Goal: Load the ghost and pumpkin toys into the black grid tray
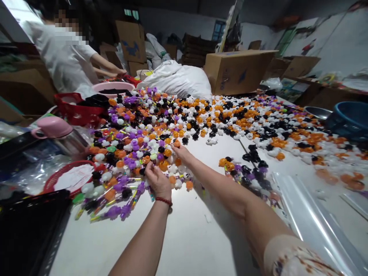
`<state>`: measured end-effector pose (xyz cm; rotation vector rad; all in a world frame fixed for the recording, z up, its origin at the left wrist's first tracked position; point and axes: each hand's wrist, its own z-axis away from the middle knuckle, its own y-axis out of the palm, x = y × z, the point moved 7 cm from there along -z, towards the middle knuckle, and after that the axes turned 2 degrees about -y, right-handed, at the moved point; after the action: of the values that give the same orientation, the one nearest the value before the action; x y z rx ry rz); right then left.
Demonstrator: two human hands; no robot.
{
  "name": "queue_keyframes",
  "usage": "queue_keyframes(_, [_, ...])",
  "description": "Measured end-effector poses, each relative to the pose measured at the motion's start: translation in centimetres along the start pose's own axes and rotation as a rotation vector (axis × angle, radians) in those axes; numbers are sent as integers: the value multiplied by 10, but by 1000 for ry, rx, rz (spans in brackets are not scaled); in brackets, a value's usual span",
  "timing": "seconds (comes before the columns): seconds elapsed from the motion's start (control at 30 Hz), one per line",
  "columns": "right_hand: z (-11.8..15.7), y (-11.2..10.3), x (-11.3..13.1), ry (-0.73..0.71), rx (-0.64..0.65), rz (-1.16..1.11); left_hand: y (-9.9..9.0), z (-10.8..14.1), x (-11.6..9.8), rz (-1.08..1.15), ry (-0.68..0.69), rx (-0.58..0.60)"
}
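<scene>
A broad heap of small plastic novelties [135,143] in orange, purple, black and white covers the white table [184,230]. Several have clear tubes with coloured bits inside, topped by pumpkin, ghost or skull shapes. At the heap's near edge, my left hand [158,182], with a red bead bracelet [163,200], has its fingers curled in among the pieces; what they grip is hidden. My right hand [182,154] reaches in just beyond it, its fingertips closed at a small orange pumpkin-shaped piece [176,143].
A smaller cluster of pieces [250,172] and clear plastic sheeting [313,222] lie right. At left are a pink-lidded flask [54,128], a red basket [51,184] and a black crate [31,230]. Behind stand a white sack [181,80], a carton [238,73] and a co-worker [63,53].
</scene>
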<state>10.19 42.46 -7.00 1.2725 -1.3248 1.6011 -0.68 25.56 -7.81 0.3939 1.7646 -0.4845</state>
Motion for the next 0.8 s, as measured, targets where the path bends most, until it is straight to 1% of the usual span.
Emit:
queue_keyframes(0.03, [7, -7, 5, 3, -16, -12, -1, -2, -1, 5, 7, 1])
queue_keyframes(0.1, [26, -28, 17, -2, -62, -53, -2, -3, -4, 15, 35, 10])
queue_keyframes(0.2, [68, -66, 32, -33, -126, -114, -2, -2, -11, 11, 89, 40])
queue_keyframes(0.27, [103, -82, 39, -96, -134, -21, -1, -5, -14, -17, 119, 79])
queue_keyframes(0.3, [120, -83, 41, -142, -104, 77, 1, -7, -16, -42, 136, 110])
queue_keyframes(0.33, [135, -78, 42, -201, -41, 200, 3, -10, -18, -73, 159, 155])
queue_keyframes(0.4, [161, -55, 39, -333, 149, 475, 10, -16, -25, -157, 235, 289])
queue_keyframes(0.43, [171, -41, 34, -389, 242, 619, 15, -18, -30, -205, 286, 377])
queue_keyframes(0.47, [179, -28, 29, -435, 309, 752, 20, -17, -34, -255, 340, 475])
queue_keyframes(0.5, [184, -18, 24, -462, 346, 859, 25, -15, -38, -305, 392, 573])
queue_keyframes(0.57, [189, -5, 14, -455, 365, 986, 33, -7, -44, -396, 479, 741])
queue_keyframes(0.63, [191, 3, 8, -451, 376, 1029, 40, 1, -48, -472, 543, 844])
queue_keyframes(0.67, [191, 6, 8, -486, 354, 1036, 43, 4, -49, -501, 572, 874])
queue_keyframes(0.73, [191, 8, 11, -554, 268, 1047, 50, 8, -50, -543, 623, 905])
queue_keyframes(0.8, [194, 12, 13, -593, 217, 1082, 58, 10, -50, -567, 667, 933])
